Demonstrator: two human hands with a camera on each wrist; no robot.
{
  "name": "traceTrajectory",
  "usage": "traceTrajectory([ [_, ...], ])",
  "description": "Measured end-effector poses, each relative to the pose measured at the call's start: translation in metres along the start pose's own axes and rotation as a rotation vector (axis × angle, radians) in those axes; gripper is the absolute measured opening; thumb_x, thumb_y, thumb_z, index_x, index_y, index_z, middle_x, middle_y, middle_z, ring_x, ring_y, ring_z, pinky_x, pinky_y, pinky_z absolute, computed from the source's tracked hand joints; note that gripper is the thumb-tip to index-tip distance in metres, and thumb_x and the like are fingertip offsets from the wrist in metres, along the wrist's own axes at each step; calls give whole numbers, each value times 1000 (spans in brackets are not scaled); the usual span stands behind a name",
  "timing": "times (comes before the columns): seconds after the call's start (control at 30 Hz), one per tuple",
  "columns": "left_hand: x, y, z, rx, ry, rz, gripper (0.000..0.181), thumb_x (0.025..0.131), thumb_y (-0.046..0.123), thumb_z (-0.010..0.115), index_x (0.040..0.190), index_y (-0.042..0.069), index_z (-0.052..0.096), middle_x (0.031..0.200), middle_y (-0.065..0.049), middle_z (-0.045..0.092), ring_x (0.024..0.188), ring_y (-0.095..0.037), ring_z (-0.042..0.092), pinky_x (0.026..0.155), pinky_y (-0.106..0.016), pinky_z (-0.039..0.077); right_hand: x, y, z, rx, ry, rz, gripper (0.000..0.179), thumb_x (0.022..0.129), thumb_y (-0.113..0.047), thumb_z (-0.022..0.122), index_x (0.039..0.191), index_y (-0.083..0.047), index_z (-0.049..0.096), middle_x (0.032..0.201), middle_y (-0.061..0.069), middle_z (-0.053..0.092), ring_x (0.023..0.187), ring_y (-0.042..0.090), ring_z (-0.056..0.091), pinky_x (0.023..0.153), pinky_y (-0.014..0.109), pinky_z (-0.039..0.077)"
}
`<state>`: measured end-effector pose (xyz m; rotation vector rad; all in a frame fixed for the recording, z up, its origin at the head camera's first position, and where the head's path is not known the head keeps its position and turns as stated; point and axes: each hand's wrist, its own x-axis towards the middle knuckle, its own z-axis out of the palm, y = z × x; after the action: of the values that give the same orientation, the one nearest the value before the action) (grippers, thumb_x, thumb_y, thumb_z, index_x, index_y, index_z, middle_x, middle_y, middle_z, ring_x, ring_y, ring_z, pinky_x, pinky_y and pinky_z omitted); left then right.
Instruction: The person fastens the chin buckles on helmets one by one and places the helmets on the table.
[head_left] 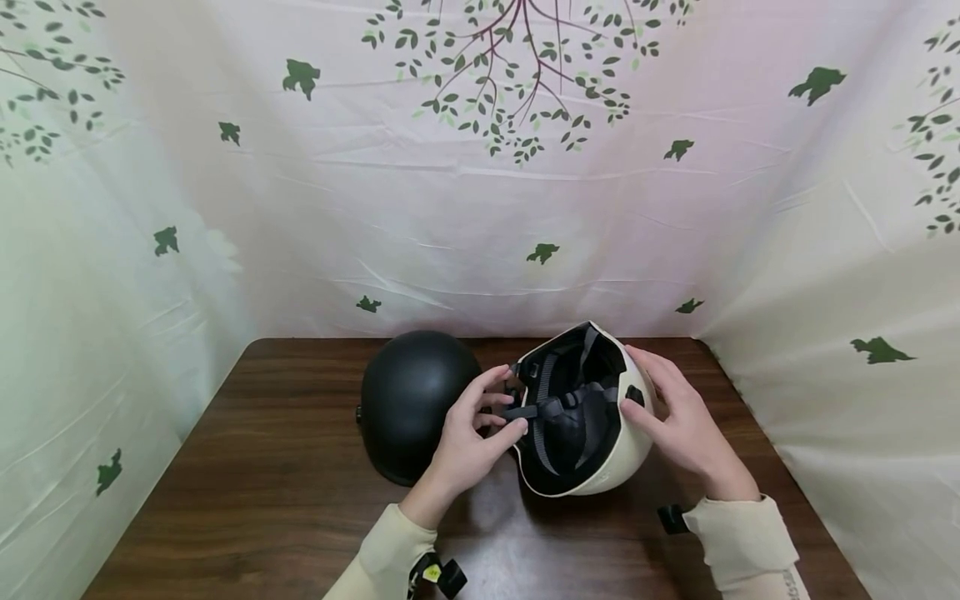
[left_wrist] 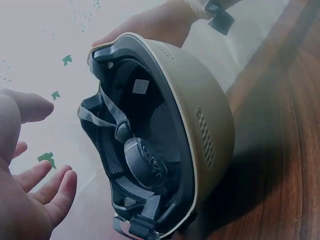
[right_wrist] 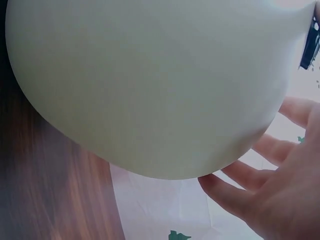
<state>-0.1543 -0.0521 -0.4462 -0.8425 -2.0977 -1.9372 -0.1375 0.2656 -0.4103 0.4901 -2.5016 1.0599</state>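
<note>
A cream helmet (head_left: pixel 628 454) is tilted on the table, its hollow facing left and up. Dark straps (head_left: pixel 551 408) with a buckle cross its opening. My right hand (head_left: pixel 678 417) grips the helmet's right side, thumb near the rim and fingers on the outer shell (right_wrist: pixel 150 100). By the opposite rim, my left hand (head_left: pixel 471 433) has its fingers spread near the strap end. In the left wrist view this hand (left_wrist: pixel 30 190) stands apart from the helmet (left_wrist: pixel 212 120), with nothing in it. Dark padding and a white label (left_wrist: pixel 140 86) show inside the helmet.
A black helmet (head_left: pixel 416 400) sits dome-up just left of the cream one, partly behind my left hand. Both are on a dark brown wooden table (head_left: pixel 262 467). White cloth (head_left: pixel 450 217) with printed leaves hangs behind and at both sides.
</note>
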Motion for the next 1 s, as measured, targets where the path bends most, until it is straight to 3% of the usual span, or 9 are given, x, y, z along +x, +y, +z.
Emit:
traceTrajectory([
  [0.13, -1, -1, 0, 2, 5, -8, 68, 95, 12, 78, 155, 25, 49, 152, 0, 54, 120, -24, 65, 89, -40, 60, -1, 3, -1, 23, 5, 36, 68, 98, -16, 72, 160, -26, 45, 155, 6, 45, 132, 13, 43, 99, 13, 42],
  [0.23, -1, -1, -1, -6, 7, -11, 67, 95, 12, 78, 154, 25, 50, 150, -1, 56, 119, -29, 65, 89, -45, 60, 0, 6, -3, 72, 3, 62, 64, 102, -14, 67, 161, -22, 44, 148, 12, 42, 129, 12, 39, 106, 38, 51],
  [0.3, -1, -2, -1, -16, 5, -13, 66, 95, 12, 78, 154, 24, 50, 149, -2, 56, 119, -35, 65, 89, -48, 60, 0, 8, -3, 93, 9, 69, 61, 103, -12, 65, 161, -19, 44, 144, 15, 41, 126, 12, 37, 104, 59, 50],
  [0.33, -1, -2, 0, -22, 4, -14, 66, 95, 11, 78, 154, 24, 50, 149, -2, 56, 119, -38, 64, 89, -50, 60, 0, 9, -4, 92, 16, 71, 60, 104, -11, 64, 160, -18, 45, 142, 15, 42, 126, 12, 37, 104, 59, 50],
  [0.37, -1, -2, 0, -28, 4, -17, 66, 95, 10, 78, 154, 24, 50, 149, -2, 57, 119, -41, 64, 89, -51, 60, 0, 10, -4, 98, 21, 67, 59, 104, -10, 63, 160, -16, 46, 141, 16, 42, 125, 12, 37, 104, 56, 51],
  [0.43, -2, -3, 0, -34, 3, -24, 66, 95, 10, 78, 154, 24, 50, 149, -2, 57, 119, -44, 63, 89, -52, 59, 0, 12, -5, 100, 36, 66, 55, 105, -10, 61, 159, -14, 47, 141, 15, 44, 126, 9, 39, 105, 36, 52],
  [0.53, -3, -3, 0, -27, 6, -32, 67, 94, 10, 78, 153, 25, 51, 148, -1, 57, 119, -39, 64, 89, -51, 60, -1, 14, -5, 102, 59, 65, 50, 107, -11, 58, 157, -13, 50, 144, 13, 48, 125, 0, 44, 96, 7, 42],
  [0.7, -5, -5, 0, -26, 2, -37, 66, 94, 11, 79, 153, 24, 51, 147, -1, 59, 118, -31, 65, 89, -47, 60, -3, 15, -6, 128, 73, 92, 46, 111, -16, 52, 157, -14, 50, 153, 12, 49, 128, -8, 45, 98, 5, 37],
  [1.0, -5, -5, -2, -39, 17, -40, 67, 93, 9, 79, 152, 23, 51, 145, -3, 60, 119, -42, 64, 89, -41, 60, -3, 25, -8, 225, 20, 155, 47, 116, -26, 36, 160, -11, 45, 158, 18, 47, 126, -9, 51, 95, 8, 45],
])
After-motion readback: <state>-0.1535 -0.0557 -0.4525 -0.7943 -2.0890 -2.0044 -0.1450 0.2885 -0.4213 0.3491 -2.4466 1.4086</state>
